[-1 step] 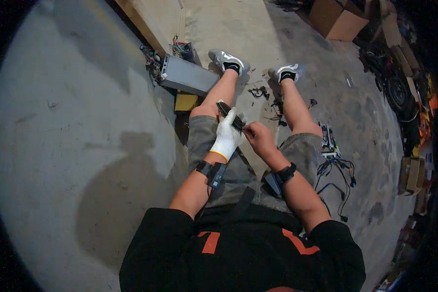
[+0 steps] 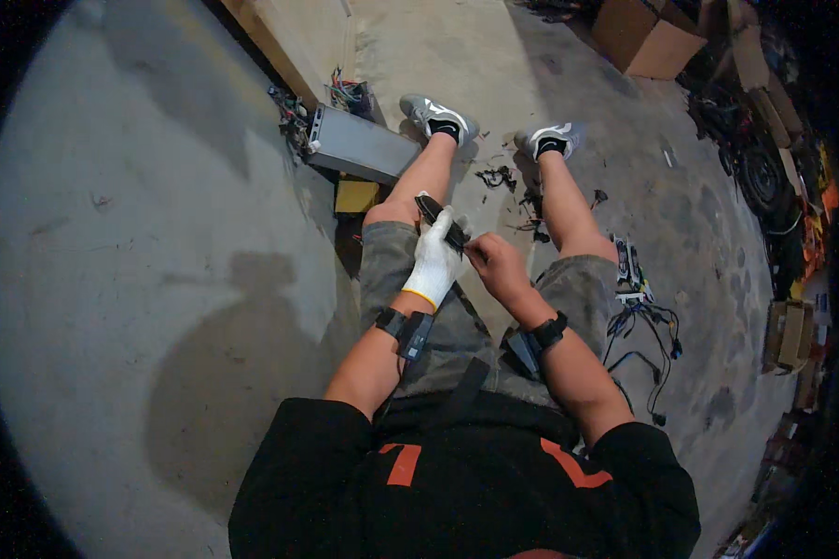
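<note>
My left hand [image 2: 433, 259], in a white knit glove with a yellow cuff edge, is closed around a long black part [image 2: 429, 207] above my left thigh. One end of the part sticks out beyond the glove on the far side; I cannot tell its exact kind. My bare right hand [image 2: 502, 267] meets the other end, its thumb and fingers pinched together there. Whatever lies between those fingertips is too small to make out. Black straps with small boxes sit on both wrists.
A grey metal case [image 2: 362, 144] lies by my left foot, with bundled wires [image 2: 348, 93] behind it and a yellow block [image 2: 356, 197] below. Black scraps [image 2: 497, 177] are scattered between my feet. Black cables [image 2: 657, 340] lie right of my right knee. Cardboard boxes [image 2: 645, 42] and clutter line the right.
</note>
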The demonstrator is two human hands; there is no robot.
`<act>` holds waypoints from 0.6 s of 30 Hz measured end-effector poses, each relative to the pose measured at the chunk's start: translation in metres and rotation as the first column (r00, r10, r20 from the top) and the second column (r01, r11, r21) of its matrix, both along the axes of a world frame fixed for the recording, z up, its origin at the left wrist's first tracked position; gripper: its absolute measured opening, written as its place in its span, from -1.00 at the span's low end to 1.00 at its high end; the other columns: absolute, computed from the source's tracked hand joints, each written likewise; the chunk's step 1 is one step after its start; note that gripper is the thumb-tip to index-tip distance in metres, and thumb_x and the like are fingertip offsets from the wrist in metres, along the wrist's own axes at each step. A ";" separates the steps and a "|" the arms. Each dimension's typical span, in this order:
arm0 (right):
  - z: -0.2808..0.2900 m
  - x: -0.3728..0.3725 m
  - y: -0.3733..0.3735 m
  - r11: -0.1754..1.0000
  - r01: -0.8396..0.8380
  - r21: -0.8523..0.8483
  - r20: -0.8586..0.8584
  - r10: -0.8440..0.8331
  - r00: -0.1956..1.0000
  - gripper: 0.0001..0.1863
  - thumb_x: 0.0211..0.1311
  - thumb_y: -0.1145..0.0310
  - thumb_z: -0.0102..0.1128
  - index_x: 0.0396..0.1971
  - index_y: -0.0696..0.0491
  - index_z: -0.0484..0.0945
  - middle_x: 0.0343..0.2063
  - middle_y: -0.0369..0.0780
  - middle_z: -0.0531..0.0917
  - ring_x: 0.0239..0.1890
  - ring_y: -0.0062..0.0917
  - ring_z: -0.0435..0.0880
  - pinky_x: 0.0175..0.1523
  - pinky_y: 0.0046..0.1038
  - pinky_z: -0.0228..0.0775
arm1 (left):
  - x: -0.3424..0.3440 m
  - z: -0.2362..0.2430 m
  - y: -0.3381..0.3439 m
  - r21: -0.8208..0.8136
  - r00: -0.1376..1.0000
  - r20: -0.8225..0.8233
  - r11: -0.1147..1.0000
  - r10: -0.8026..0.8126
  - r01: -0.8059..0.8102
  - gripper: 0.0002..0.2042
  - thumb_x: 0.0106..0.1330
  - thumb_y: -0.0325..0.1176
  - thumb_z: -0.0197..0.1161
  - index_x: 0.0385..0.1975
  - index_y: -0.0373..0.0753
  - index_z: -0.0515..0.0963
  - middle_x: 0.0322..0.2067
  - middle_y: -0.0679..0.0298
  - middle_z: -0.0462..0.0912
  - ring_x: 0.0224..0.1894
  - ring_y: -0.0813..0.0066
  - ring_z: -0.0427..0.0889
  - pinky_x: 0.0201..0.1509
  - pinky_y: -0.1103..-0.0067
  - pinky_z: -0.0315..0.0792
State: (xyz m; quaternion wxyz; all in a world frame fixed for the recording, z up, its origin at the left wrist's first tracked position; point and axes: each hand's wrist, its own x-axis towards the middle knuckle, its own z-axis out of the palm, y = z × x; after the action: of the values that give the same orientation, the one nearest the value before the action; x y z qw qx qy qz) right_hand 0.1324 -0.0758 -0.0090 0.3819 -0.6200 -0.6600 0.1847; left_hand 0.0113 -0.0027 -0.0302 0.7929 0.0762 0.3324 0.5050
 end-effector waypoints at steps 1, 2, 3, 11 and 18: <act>0.001 -0.001 0.000 1.000 -0.008 -0.008 0.015 0.008 1.000 -0.89 0.14 0.41 0.32 -0.32 0.06 0.65 -0.35 -0.12 0.64 -0.34 -0.18 0.65 -0.25 -0.28 0.50 | -0.002 -0.002 0.001 0.002 1.000 0.014 1.000 -0.006 0.006 -0.77 0.38 -0.31 0.23 -0.04 -0.15 0.46 -0.31 0.26 0.58 -0.28 0.38 0.57 -0.19 0.43 0.49; 0.002 -0.002 0.001 1.000 -0.015 0.001 0.005 0.015 1.000 -0.89 0.14 0.41 0.31 -0.32 0.06 0.65 -0.35 -0.13 0.64 -0.34 -0.18 0.65 -0.26 -0.28 0.50 | -0.003 -0.005 0.002 0.003 1.000 0.028 1.000 -0.012 0.012 -0.77 0.37 -0.32 0.23 -0.03 -0.15 0.45 -0.32 0.26 0.57 -0.29 0.38 0.57 -0.21 0.43 0.48; 0.002 -0.002 0.000 1.000 -0.018 0.008 -0.006 0.018 1.000 -0.89 0.14 0.41 0.31 -0.32 0.06 0.65 -0.36 -0.13 0.64 -0.35 -0.18 0.65 -0.26 -0.27 0.49 | -0.003 -0.004 0.002 -0.004 1.000 0.016 1.000 -0.006 0.006 -0.78 0.37 -0.32 0.23 -0.04 -0.15 0.45 -0.33 0.27 0.57 -0.29 0.38 0.57 -0.22 0.43 0.48; 0.005 -0.004 0.001 0.998 -0.034 0.057 0.011 0.034 0.999 -0.90 0.16 0.42 0.28 -0.31 0.03 0.65 -0.37 -0.16 0.62 -0.37 -0.19 0.64 -0.30 -0.27 0.48 | -0.007 -0.012 0.004 0.043 0.999 0.028 0.999 -0.020 0.019 -0.80 0.43 -0.32 0.16 -0.05 -0.24 0.48 -0.21 0.22 0.56 -0.13 0.24 0.59 -0.06 0.34 0.50; 0.005 -0.004 -0.002 0.998 -0.032 0.047 0.081 0.028 0.996 -0.89 0.15 0.42 0.28 -0.30 0.02 0.65 -0.37 -0.16 0.62 -0.36 -0.18 0.64 -0.29 -0.25 0.48 | -0.005 0.003 0.000 -0.020 0.999 0.046 1.000 -0.018 0.019 -0.81 0.41 -0.34 0.18 -0.06 -0.23 0.49 -0.23 0.25 0.57 -0.14 0.28 0.59 -0.07 0.35 0.49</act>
State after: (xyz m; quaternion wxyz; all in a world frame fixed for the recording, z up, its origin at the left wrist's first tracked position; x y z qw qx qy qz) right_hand 0.1284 -0.0782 -0.0038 0.3671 -0.6076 -0.6882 0.1495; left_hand 0.0066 -0.0031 -0.0272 0.8058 0.0596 0.3184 0.4958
